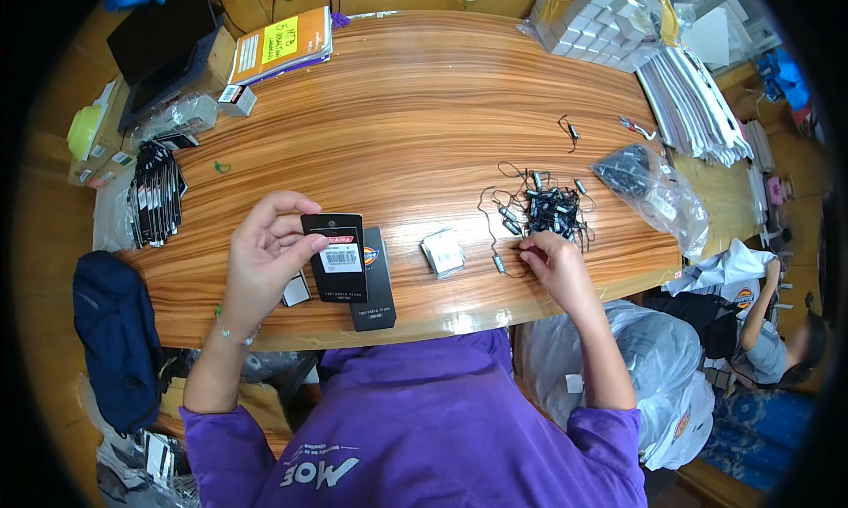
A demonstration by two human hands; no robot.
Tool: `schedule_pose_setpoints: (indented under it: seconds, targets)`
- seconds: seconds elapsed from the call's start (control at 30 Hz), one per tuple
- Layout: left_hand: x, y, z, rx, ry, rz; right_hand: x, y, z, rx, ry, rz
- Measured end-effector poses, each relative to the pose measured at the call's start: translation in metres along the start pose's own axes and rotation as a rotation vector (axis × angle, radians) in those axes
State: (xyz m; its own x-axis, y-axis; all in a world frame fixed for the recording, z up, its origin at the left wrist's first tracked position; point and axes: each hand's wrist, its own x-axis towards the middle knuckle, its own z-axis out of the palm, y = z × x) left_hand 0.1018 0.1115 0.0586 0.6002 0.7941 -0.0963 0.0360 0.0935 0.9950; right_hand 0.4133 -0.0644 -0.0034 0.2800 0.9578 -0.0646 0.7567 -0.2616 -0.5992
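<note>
My left hand pinches a black hang tag by its left edge, thumb in front; a white barcode sticker covers its middle. Just right of it and partly behind lies a stack of dark hang tags. A small white card shows partly under the left hand. Between my hands sits a little pile of white stickers. With thumb and forefinger closed, my right hand grips a black tag string at the near edge of a tangled heap of tag strings.
Fanned black tags stand at the left, near a small white box. Behind are an orange folder and many small white boxes. To the right lie snips, a plastic bag and stacked papers. Another person sits far right.
</note>
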Motion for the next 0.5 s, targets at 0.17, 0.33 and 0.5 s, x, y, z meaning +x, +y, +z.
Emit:
schedule_pose_setpoints:
  seconds: [0.17, 0.33, 0.5]
  targets:
    - [0.004, -0.004, 0.013, -0.001, -0.015, 0.052, 0.002, 0.003, 0.026, -0.172, 0.14, -0.076]
    - [0.015, -0.004, 0.037, -0.079, 0.025, 0.073, 0.016, -0.007, 0.016, 0.274, 0.291, 0.018]
    - [0.023, -0.004, 0.055, -0.018, 0.06, 0.185, 0.028, -0.058, 0.013, 0.742, 0.387, -0.048]
